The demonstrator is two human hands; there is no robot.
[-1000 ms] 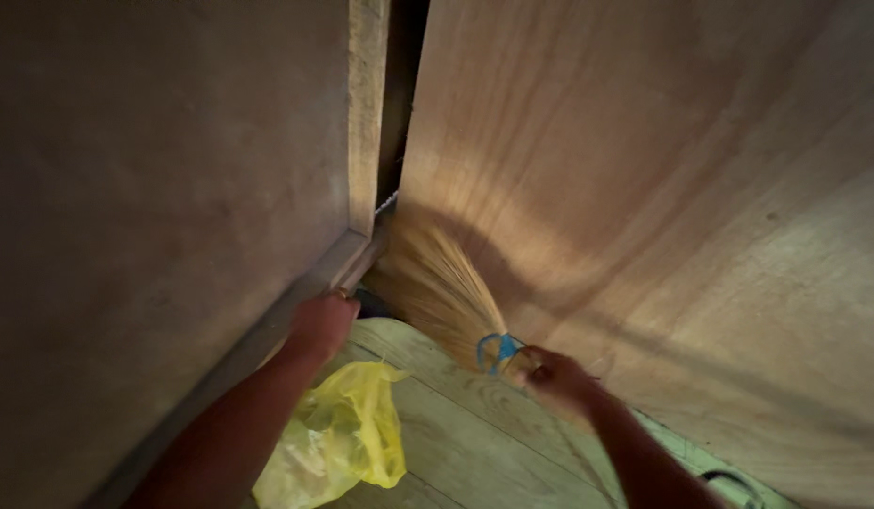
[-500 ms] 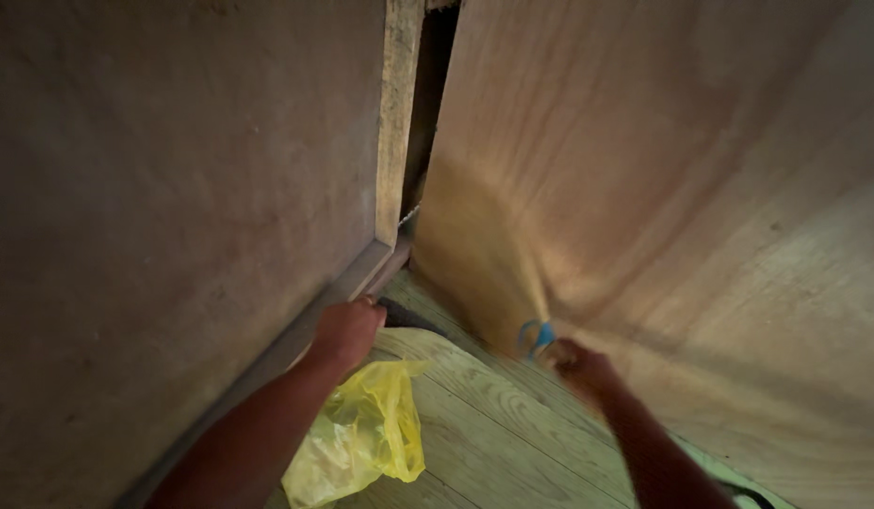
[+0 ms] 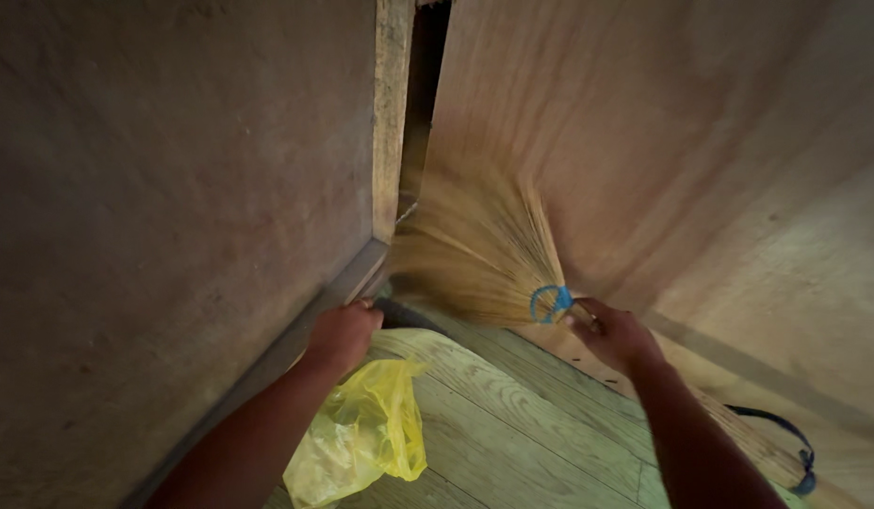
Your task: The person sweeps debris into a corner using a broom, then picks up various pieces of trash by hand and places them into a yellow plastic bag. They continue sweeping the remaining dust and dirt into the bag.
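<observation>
My right hand [image 3: 614,333] grips a short straw hand broom [image 3: 484,250] just below its blue binding [image 3: 551,303]. The bristles fan out against the plywood wall [image 3: 663,151] and reach into the dark gap [image 3: 420,104] at the corner. My left hand [image 3: 343,333] rests closed against the lower edge of a wooden frame [image 3: 357,273] on the left panel. A crumpled yellow plastic bag [image 3: 361,434] hangs or lies just under my left wrist; whether the hand holds it I cannot tell.
A plank floor [image 3: 512,424] runs beneath both arms. A large panel [image 3: 163,217] fills the left side. A dark blue strap or cord [image 3: 785,438] lies by the wall at lower right.
The broom has swung up and to the left, its bristles now spread wide toward the corner gap. My right hand has risen slightly. My left hand has stayed on the frame edge.
</observation>
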